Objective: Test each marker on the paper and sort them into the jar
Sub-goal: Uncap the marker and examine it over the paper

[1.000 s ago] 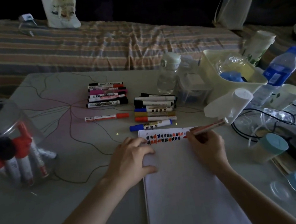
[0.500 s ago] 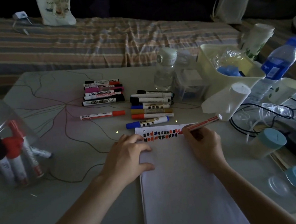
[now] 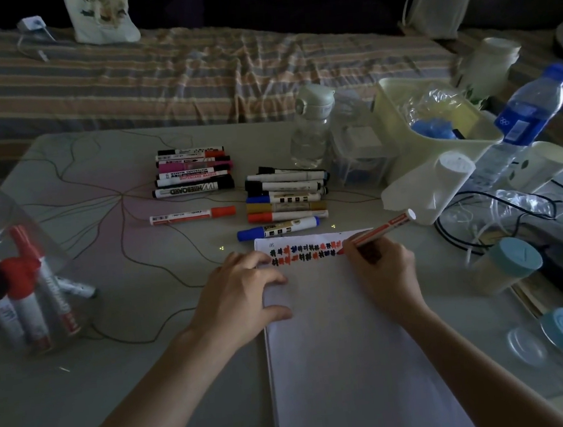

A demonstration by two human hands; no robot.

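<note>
Left hand (image 3: pixel 242 287): spread flat, fingers loosely apart, pressing on the left edge of the paper (image 3: pixel 347 344) near its top; it grasps nothing.
Right hand (image 3: pixel 380 272): curled round an orange marker (image 3: pixel 378 233) in a writing grip, the tip touching the paper at the right end of the test marks (image 3: pixel 306 253), the barrel tilted up and to the right.
Surface (image 3: pixel 117 384): pale, with thin brown lines branching across its left half; dimly lit.
Jar (image 3: pixel 11 273): clear, at the far left edge of the surface, well apart from the paper; red-capped and dark-capped markers stand inside it.
Left marker group (image 3: pixel 193 170): several markers lying side by side beyond the paper, black, red and pink among them.
Single red marker (image 3: pixel 192 215): lies alone just in front of that group.
Right marker group (image 3: pixel 287 194): a row with black, blue, gold and orange caps, a blue marker (image 3: pixel 278 229) nearest the top edge of the paper.
Test marks: two short rows of black, orange and blue scribbles along the top of the paper; the rest of the sheet is blank.
Right side of surface: a clear bottle (image 3: pixel 311 127), a pale yellow bin (image 3: pixel 437 136), a blue-capped water bottle (image 3: pixel 528 117), paper cups, dark cables, and blue-lidded containers (image 3: pixel 509 269).
Room: a bed (image 3: pixel 156 74) with a striped cover runs behind the surface, with a light bag (image 3: pixel 103 15) on it.
</note>
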